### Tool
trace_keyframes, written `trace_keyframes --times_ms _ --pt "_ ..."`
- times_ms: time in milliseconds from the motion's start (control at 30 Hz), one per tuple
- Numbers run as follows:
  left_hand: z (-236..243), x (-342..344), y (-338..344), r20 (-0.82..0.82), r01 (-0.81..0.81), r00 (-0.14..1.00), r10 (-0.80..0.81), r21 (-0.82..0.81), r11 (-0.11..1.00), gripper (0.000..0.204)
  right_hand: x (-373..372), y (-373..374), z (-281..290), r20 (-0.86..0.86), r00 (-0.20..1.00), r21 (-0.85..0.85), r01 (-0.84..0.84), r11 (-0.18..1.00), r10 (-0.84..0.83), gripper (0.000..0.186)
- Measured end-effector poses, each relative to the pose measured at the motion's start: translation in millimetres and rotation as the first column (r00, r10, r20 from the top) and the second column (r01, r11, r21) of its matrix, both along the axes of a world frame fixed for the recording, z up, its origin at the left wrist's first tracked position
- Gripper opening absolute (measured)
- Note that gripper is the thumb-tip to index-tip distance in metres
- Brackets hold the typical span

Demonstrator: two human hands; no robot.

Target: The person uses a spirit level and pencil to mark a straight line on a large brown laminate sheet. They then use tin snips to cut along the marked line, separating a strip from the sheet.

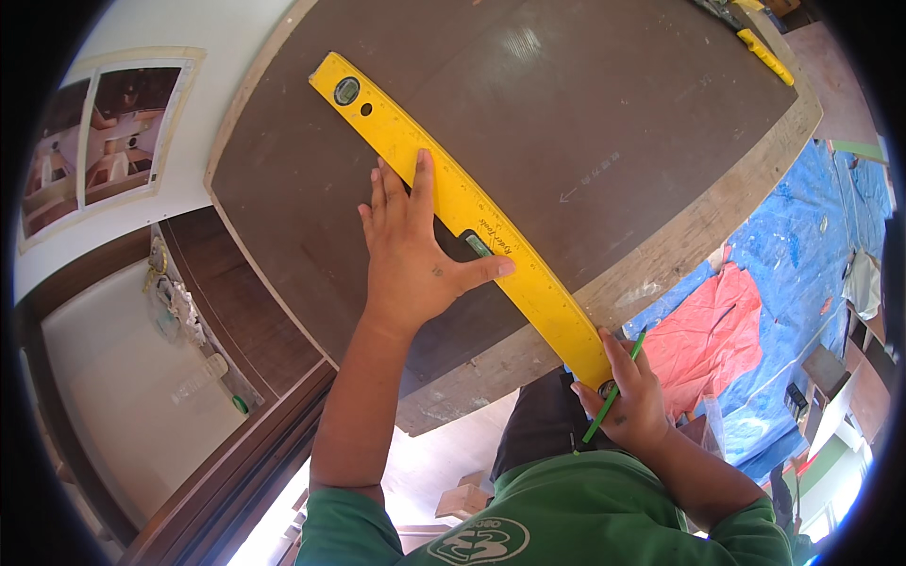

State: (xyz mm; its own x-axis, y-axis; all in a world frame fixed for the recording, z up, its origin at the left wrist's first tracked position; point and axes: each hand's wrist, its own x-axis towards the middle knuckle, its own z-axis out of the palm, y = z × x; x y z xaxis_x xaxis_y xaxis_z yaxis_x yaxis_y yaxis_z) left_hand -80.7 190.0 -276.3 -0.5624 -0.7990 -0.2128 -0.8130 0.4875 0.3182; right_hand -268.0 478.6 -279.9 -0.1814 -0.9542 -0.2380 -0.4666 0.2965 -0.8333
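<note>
A yellow spirit level (510, 302) lies diagonally across a brown board (642, 85), its lower end past the board's pale near edge. My left hand (411, 255) rests spread on it, index fingertip and thumb on the yellow face, other fingers at its left side by the board. At the lower end my right hand (628, 396) grips the level and holds a green pencil (595, 422), which slants across my fingers.
A yellow-handled tool (764, 57) lies at the board's top right corner. Blue sheeting (774, 245) with a red cloth (708, 325) covers the area below right. A white wall (189, 24) with pictures and a dark wooden cabinet edge (255, 330) stand left.
</note>
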Motion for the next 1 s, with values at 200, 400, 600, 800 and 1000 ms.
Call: trace_keyframes --times_ms 200,400,600,800,1000 --pt "-1 0 -2 0.054 0.017 0.998 -0.016 -0.01 1.0 0.154 0 1 -1 0.002 1.0 -0.019 0.002 1.0 -0.002 0.09" --pt "-2 0 -2 0.081 0.022 0.997 -0.02 -0.029 0.999 0.156 1 1 -1 -0.009 1.0 -0.013 0.003 1.0 -0.003 0.089" --pt "5 -4 -2 0.064 -0.016 0.998 0.016 -0.004 1.0 0.154 -3 -2 9 -0.028 0.999 0.039 -0.015 0.999 0.016 0.089" --pt "8 -7 1 0.073 -0.03 0.997 0.03 0.0 1.0 0.151 -33 -3 31 0.129 0.939 0.007 0.32 0.947 -0.318 0.08" --pt "7 -7 1 0.065 -0.046 0.997 0.045 0.014 0.999 0.152 -57 -27 44 0.143 0.971 -0.071 0.201 0.977 -0.19 0.048"
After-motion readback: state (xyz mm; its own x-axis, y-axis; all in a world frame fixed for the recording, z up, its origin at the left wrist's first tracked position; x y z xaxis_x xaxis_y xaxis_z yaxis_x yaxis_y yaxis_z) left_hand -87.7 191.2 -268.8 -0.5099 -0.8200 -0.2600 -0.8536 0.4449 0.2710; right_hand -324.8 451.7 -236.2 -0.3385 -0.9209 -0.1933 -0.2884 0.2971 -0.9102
